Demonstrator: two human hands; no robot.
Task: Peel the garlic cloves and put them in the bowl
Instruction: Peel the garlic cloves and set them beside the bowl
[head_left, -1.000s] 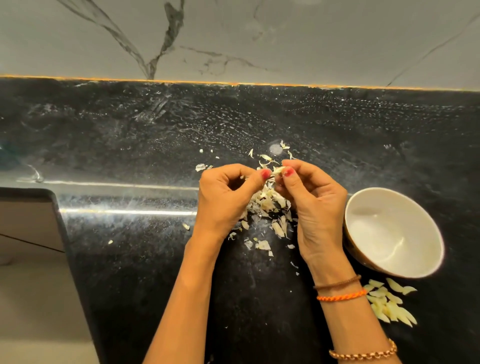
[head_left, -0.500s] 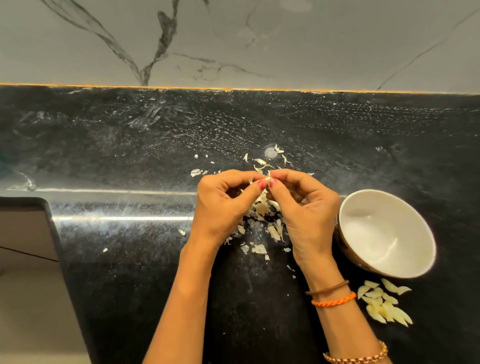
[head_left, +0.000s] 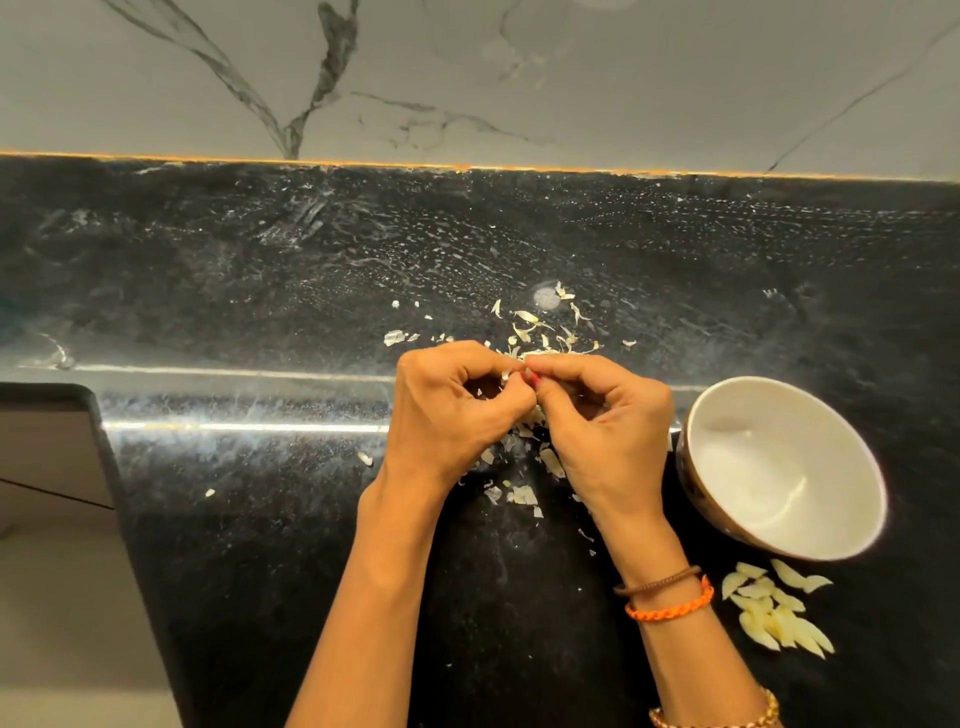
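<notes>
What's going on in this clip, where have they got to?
A person is peeling garlic over a black countertop. The left hand and right hand meet fingertip to fingertip, pinching a small clove between them. Papery skins litter the counter beneath and beyond. The white bowl on the right looks empty; a cluster of garlic cloves lies beside it.

A glossy black stone bench (head_left: 260, 519) meets a grey marble wall (head_left: 571, 78) veined in dark grey, with a thin orange seam (head_left: 363, 163) between. Pale floor (head_left: 62, 623) lies lower left.
</notes>
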